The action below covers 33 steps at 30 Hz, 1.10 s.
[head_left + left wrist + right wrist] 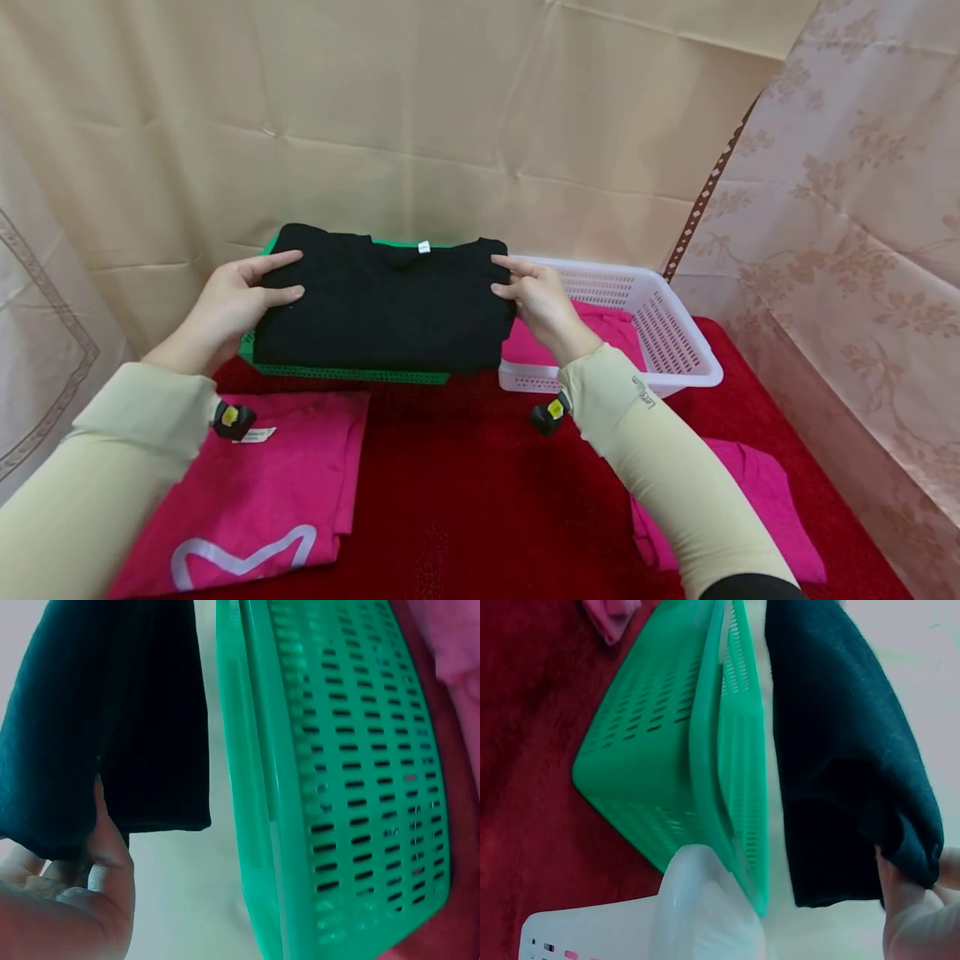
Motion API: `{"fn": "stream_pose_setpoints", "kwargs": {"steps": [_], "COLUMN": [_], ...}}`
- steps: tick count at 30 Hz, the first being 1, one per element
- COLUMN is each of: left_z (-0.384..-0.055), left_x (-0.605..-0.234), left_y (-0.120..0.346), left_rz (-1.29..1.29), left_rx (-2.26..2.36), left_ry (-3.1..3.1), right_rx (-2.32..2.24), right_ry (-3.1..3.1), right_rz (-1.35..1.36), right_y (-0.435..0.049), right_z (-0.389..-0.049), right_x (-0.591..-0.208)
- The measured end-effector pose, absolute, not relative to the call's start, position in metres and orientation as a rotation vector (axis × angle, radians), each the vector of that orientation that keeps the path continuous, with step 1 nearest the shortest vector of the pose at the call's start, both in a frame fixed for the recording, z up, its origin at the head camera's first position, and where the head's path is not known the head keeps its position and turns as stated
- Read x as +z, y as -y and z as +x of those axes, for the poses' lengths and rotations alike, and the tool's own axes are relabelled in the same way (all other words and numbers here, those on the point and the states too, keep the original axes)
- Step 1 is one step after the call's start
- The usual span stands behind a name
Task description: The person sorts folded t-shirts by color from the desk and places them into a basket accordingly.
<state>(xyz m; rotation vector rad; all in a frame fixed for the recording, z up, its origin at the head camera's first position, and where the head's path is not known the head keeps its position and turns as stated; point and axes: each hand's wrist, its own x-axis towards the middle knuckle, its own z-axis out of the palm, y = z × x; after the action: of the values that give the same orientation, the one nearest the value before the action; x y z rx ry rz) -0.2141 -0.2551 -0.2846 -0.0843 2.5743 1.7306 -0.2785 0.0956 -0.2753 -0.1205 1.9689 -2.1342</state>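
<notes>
A folded black T-shirt with a small white neck label hangs between my two hands, above the green basket. My left hand pinches its left edge between thumb and fingers, and my right hand pinches the right edge the same way. Both wrist views show the shirt apart from the basket: the left wrist view has the cloth left of the green rim, while the right wrist view has it right of the basket wall. What lies inside the green basket is hidden.
A white basket holding pink cloth stands right of the green one. A pink T-shirt with a white outline print lies at front left. More folded pink cloth lies at right on the red tablecloth. Beige curtain hangs behind.
</notes>
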Motion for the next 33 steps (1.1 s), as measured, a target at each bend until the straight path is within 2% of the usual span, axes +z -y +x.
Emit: {"fn": "stream_pose_setpoints", "kwargs": {"steps": [16, 33], "left_z": [-0.248, -0.26], "left_x": [-0.291, -0.304], "left_y": [0.271, 0.275], "left_rz": [-0.139, -0.176], "left_rx": [1.604, 1.585], "left_ry": [-2.753, -2.829], "right_rx": [-2.283, -2.183], "right_ry": [-2.05, -2.25], "right_rz": [-0.032, -0.028], "right_y": [-0.055, -0.04], "right_z": [-0.317, -0.322], "right_x": [-0.298, -0.326]}}
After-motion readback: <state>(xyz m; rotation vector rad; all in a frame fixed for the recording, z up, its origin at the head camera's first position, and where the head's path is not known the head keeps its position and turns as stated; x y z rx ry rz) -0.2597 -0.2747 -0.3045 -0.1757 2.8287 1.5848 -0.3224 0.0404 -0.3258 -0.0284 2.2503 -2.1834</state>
